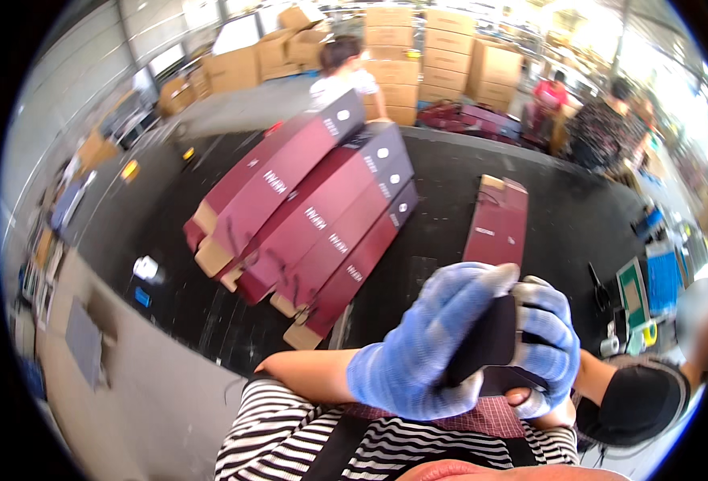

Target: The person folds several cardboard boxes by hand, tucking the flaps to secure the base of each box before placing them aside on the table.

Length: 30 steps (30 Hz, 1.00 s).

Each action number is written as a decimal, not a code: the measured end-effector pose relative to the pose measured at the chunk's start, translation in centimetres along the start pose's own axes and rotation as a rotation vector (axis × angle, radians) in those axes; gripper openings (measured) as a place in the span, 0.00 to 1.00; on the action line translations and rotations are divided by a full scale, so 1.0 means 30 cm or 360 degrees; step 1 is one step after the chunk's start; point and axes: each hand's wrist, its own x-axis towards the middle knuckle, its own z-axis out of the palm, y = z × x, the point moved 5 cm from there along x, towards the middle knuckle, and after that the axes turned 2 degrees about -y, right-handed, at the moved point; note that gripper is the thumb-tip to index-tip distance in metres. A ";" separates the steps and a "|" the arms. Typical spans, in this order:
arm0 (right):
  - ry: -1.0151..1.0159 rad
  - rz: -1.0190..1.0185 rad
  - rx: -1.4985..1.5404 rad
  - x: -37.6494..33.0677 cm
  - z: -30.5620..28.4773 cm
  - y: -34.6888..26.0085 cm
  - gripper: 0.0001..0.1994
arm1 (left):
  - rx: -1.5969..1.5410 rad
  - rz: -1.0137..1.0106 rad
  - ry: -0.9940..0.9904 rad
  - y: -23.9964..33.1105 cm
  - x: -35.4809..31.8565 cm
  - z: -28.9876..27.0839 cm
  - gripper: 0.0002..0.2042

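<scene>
My left hand (430, 345), in a blue-and-white knitted glove, is closed around the left side of a dark carton end (488, 341), close to my body. On its other side, my right hand (548, 333) grips the same carton with bent, gloved fingers; some fingertips are bare. Most of that carton is hidden by my hands. Just beyond them lies a maroon carton (496, 224) with an open brown end flap. To the left, several long maroon cartons (314, 212) with dark far ends lie stacked aslant, brown flaps sticking out toward me.
The cartons lie on a black worktable (169, 264). On it at left are a white crumpled item (147, 268) and a small blue piece (141, 297). Scissors (599, 289) and tape rolls (610, 345) lie at right. A co-worker (642, 393) is close on my right; others stand across the table.
</scene>
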 end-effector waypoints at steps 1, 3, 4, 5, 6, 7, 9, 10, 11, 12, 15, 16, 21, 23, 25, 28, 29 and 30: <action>0.0019 0.0046 -0.0058 -0.011 -0.003 -0.023 0.23 | -0.0081 0.0007 -0.0016 0.015 -0.007 0.006 0.37; -0.0051 0.0005 -0.0113 -0.015 -0.001 -0.044 0.23 | -0.0106 0.0013 -0.0024 0.045 -0.021 0.004 0.37; -0.0051 -0.0039 -0.0092 -0.011 0.008 -0.052 0.23 | -0.0021 0.0017 -0.0022 0.062 -0.024 -0.005 0.37; -0.0048 -0.0074 -0.0083 -0.004 0.013 -0.062 0.23 | 0.0050 0.0027 -0.0024 0.074 -0.030 -0.014 0.37; -0.0158 -0.0112 -0.0138 0.014 -0.006 -0.085 0.23 | 0.0107 0.0049 -0.0093 0.079 -0.025 -0.016 0.38; -0.0214 -0.0136 -0.0115 0.023 0.001 -0.090 0.23 | 0.0151 0.0024 -0.0082 0.081 -0.043 -0.019 0.39; -0.0293 -0.0152 -0.0132 0.027 0.002 -0.092 0.23 | 0.0089 -0.0074 -0.0050 0.102 -0.043 -0.025 0.37; -0.0310 -0.0110 -0.0099 0.033 -0.004 -0.096 0.23 | 0.0059 -0.0127 -0.0063 0.106 -0.042 -0.027 0.37; -0.0329 -0.0082 -0.0095 0.041 -0.016 -0.100 0.23 | 0.0034 -0.0181 -0.0076 0.102 -0.043 -0.026 0.37; -0.0302 -0.0091 -0.0056 0.039 -0.021 -0.092 0.24 | 0.0037 -0.0155 -0.0080 0.087 -0.052 -0.022 0.38; -0.0280 -0.0107 -0.0004 0.037 -0.042 -0.093 0.26 | 0.0044 -0.0197 -0.0079 0.099 -0.048 -0.013 0.38; -0.0339 -0.0099 -0.0056 0.048 -0.049 -0.097 0.26 | 0.0044 -0.0231 -0.0096 0.100 -0.050 -0.014 0.39; -0.0464 -0.0175 -0.0158 0.067 -0.065 -0.092 0.26 | -0.0127 -0.0400 -0.0109 0.073 -0.060 0.004 0.40; -0.0468 -0.0167 -0.0192 0.077 -0.073 -0.073 0.26 | -0.0176 -0.0388 -0.0099 0.049 -0.052 0.011 0.40; -0.0543 -0.0211 -0.0218 0.087 -0.081 -0.063 0.27 | -0.0025 -0.0321 -0.0066 0.041 -0.046 0.007 0.40; -0.0570 -0.0237 -0.0273 0.095 -0.076 -0.048 0.26 | -0.0085 -0.0443 -0.0081 0.023 -0.044 0.010 0.42; -0.0580 -0.0223 -0.0301 0.092 -0.071 -0.049 0.27 | -0.0199 -0.0532 -0.0066 0.017 -0.049 0.014 0.42; -0.0573 -0.0199 -0.0305 0.096 -0.073 -0.052 0.27 | -0.0120 -0.0521 -0.0115 0.012 -0.050 0.007 0.44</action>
